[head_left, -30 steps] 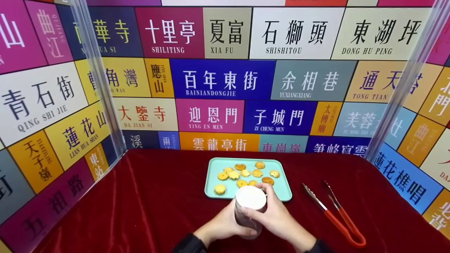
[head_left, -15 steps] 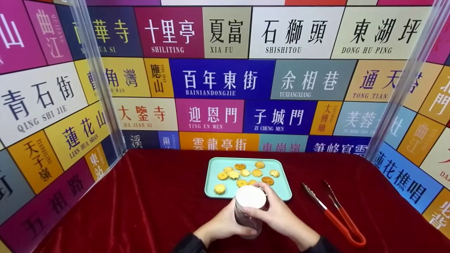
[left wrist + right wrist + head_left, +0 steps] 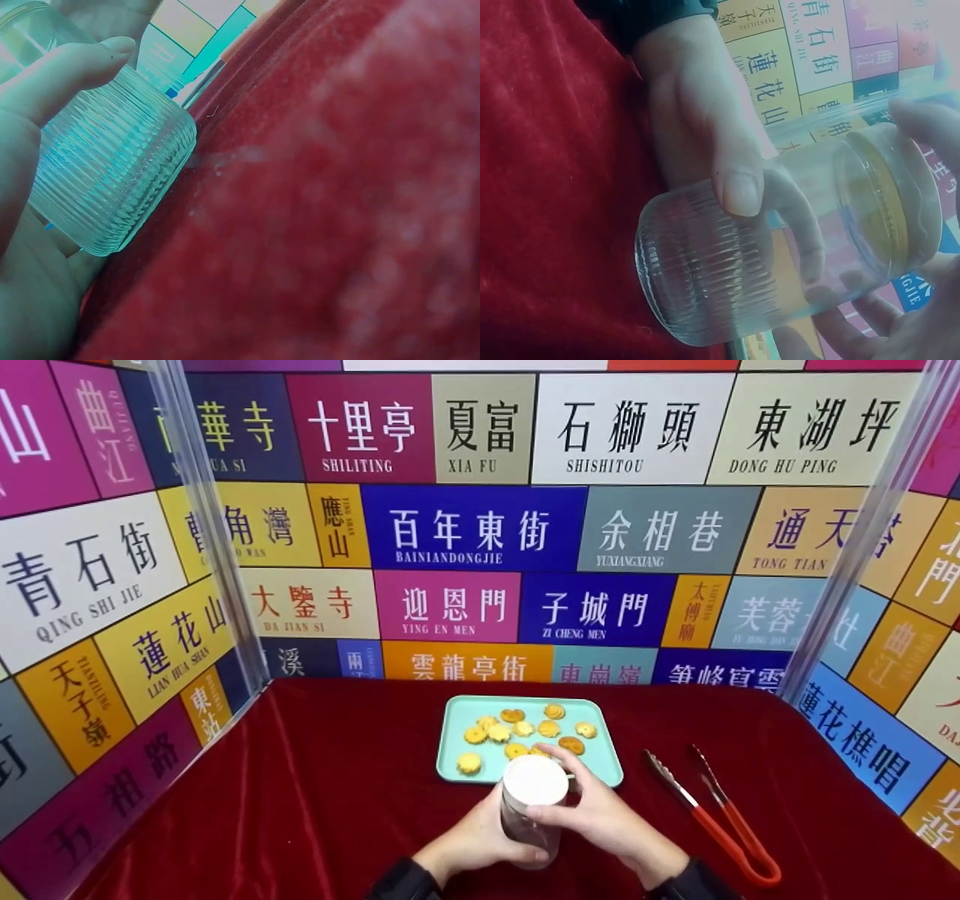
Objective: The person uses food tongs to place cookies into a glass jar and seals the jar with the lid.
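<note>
In the head view my left hand (image 3: 474,836) grips a clear glass jar (image 3: 529,836) around its lower body. The wrist views show the jar's ribbed lower wall (image 3: 705,262), with nothing seen inside. On top sits a pale lid (image 3: 535,781), and my right hand (image 3: 611,814) holds it at the rim, thumb on the near side and fingers on the far side. Against the jar lies the left thumb (image 3: 67,75). Behind the hands is a mint-green tray (image 3: 452,739) with several cookies (image 3: 499,733).
Tongs (image 3: 724,825) with red-orange handles lie to the right of the tray, their arms spread. A dark red velvet cloth (image 3: 337,787) covers the table. Printed panels (image 3: 472,529) with large lettering stand behind and at both sides.
The right hand has turned slightly around the lid, its thumb and wrist shifting to the right. The left hand and the jar stay in place.
</note>
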